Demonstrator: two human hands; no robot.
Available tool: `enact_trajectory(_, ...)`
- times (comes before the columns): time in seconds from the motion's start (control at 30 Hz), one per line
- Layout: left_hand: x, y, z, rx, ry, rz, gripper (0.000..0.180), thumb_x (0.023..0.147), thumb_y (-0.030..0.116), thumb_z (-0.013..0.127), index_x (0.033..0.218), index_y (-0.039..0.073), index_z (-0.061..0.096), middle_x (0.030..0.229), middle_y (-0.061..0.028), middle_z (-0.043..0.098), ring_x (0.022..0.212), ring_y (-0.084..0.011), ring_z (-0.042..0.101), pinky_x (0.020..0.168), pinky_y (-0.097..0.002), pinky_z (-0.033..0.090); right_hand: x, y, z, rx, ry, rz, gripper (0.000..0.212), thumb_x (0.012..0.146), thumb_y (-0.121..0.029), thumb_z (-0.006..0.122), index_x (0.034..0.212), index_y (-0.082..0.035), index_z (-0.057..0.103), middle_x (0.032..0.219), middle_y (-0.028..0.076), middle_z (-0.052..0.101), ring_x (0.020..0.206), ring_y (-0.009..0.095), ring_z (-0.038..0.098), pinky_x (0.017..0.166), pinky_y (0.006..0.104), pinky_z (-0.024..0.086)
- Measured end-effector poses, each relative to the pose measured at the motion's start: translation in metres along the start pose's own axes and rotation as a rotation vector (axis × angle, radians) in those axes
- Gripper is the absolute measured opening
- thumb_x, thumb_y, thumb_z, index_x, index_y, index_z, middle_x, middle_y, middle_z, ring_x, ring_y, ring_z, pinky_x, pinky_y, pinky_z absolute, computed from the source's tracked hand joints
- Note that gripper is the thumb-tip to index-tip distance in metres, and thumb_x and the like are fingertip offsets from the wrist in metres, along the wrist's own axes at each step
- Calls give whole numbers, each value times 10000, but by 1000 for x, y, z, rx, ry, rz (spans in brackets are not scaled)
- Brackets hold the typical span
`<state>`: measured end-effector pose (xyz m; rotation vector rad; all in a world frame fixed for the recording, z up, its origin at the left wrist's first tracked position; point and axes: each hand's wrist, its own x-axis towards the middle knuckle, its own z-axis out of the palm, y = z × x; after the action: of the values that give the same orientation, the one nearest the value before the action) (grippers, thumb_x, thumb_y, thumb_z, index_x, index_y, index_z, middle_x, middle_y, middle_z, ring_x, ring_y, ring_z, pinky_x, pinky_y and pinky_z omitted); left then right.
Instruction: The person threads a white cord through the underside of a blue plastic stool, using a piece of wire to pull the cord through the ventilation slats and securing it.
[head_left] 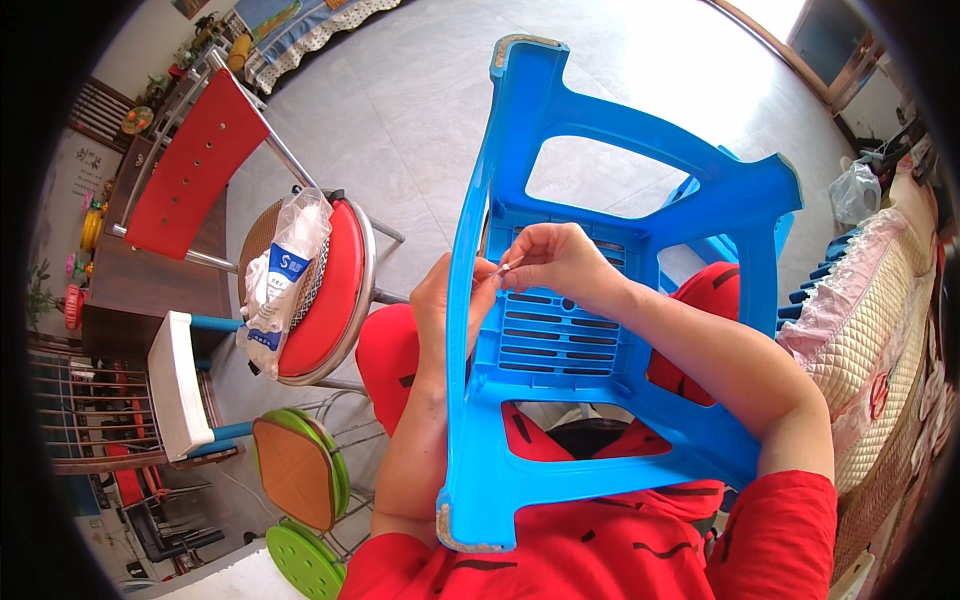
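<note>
A blue plastic stool [556,478] rests in my lap, its underside and legs turned up towards me. My left hand [436,305] comes from outside the stool's left side, partly hidden behind a leg, with its fingertips showing inside the frame. Reaching in over the right side, my right hand [562,265] meets those fingertips above the slotted seat underside. Both hands are pinched together on a small pale piece [505,267], too small to make out. Worn brownish patches cover the ends of some stool legs.
To the left stands a red-seated metal chair [335,300] bearing a clear plastic bag [285,270] with white contents. Green round stools [300,560] and a white-topped stool [180,385] are nearer. A quilted sofa cover [860,330] lies at right, with blue plastic [720,245] beyond my stool.
</note>
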<state>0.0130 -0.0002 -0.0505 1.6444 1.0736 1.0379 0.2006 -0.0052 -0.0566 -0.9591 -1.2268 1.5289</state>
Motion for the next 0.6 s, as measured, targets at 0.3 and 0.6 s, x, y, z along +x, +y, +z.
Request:
enact_trajectory(0.3, 0, -6, -1, 18, 4, 43, 90, 852, 31, 678, 941, 26, 665, 743, -43, 632, 622, -94, 567, 543, -237, 450, -3, 0, 5, -41, 81, -58, 74, 831, 15, 696, 896, 8, 663, 855, 106, 695, 805, 154, 694, 737, 263, 584)
enact_trajectory(0.6, -1, 2, -6, 92, 54, 88, 40, 852, 24, 684, 881, 11, 660, 727, -24, 601, 613, -67, 531, 514, -212, 393, -2, 3, -1, 3, 147, -80, 66, 853, -11, 682, 917, 3, 689, 848, 114, 706, 783, 160, 702, 706, 256, 586)
